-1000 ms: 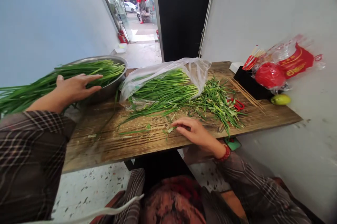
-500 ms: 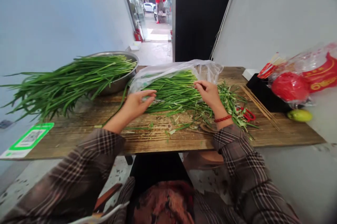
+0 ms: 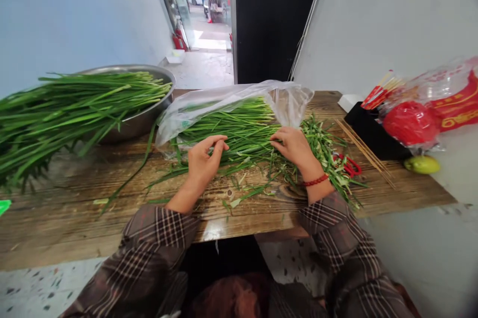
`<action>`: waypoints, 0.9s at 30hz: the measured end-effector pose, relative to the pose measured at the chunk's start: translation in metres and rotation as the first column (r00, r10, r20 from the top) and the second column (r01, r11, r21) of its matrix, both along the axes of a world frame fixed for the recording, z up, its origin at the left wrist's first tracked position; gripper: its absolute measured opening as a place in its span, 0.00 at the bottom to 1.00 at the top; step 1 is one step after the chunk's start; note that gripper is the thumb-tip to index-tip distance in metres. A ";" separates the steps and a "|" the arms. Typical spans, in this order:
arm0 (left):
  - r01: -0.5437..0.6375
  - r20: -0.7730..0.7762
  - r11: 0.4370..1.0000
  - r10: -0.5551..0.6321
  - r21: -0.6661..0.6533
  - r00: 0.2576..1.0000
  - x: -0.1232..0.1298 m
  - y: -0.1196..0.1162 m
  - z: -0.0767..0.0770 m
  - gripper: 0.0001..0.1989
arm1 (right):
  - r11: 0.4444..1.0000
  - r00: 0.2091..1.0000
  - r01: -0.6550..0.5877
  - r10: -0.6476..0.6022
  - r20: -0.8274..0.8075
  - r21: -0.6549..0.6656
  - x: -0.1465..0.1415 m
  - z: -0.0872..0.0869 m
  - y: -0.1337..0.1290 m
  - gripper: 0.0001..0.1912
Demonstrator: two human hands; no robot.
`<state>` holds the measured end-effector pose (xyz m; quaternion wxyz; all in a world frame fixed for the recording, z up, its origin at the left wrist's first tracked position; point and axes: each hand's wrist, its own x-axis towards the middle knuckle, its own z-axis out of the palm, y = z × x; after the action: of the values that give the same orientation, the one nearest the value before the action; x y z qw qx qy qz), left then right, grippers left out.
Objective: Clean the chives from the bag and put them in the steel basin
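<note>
A heap of garlic chives lies on the wooden table in front of me, partly covered by a clear plastic bag. At the near left side of the heap is my left hand, its fingers curved and a gap showing between thumb and forefinger. My right hand, with a red bead bracelet on the wrist, has its bent fingertips at the cut ends of the stalks. Thumb and forefinger there are close together around thin chive ends. Chive trimmings are piled just right of this hand.
A metal basin full of chives stands at the left. Red-handled scissors lie partly under the trimmings. Skewer-like sticks, a black box, a red plastic package and a yellow-green fruit are at the right.
My left hand has moved right and lower, closer to the near edge of the heap. My right hand has come down slightly at the stalk ends. The view has shifted.
</note>
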<state>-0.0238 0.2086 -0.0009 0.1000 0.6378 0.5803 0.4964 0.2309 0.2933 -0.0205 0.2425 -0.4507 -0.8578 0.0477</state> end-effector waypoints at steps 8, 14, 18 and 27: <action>-0.073 0.026 0.988 0.070 0.137 0.997 -0.008 -0.011 0.012 0.09 | 0.893 0.790 -0.422 0.278 -0.546 -0.155 -0.005 0.026 -0.025 0.09; -0.027 0.052 0.990 0.020 0.136 0.998 -0.009 -0.011 0.013 0.10 | 0.875 0.766 -0.386 0.128 -0.629 -0.293 -0.015 0.018 -0.026 0.10; 0.145 0.107 0.989 -0.141 -0.032 0.984 -0.007 -0.006 0.008 0.12 | 0.830 0.653 -0.453 0.060 -0.755 -0.326 -0.021 0.014 -0.029 0.08; 0.492 0.191 0.825 -0.455 -0.278 0.870 0.007 -0.010 0.005 0.13 | 0.831 0.615 -0.461 0.047 -0.787 -0.310 -0.046 0.012 -0.039 0.10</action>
<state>-0.0164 0.1987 0.0040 0.3549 0.7073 0.4689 0.3923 0.1849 0.2545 -0.0084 0.4441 -0.3035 -0.6944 0.4780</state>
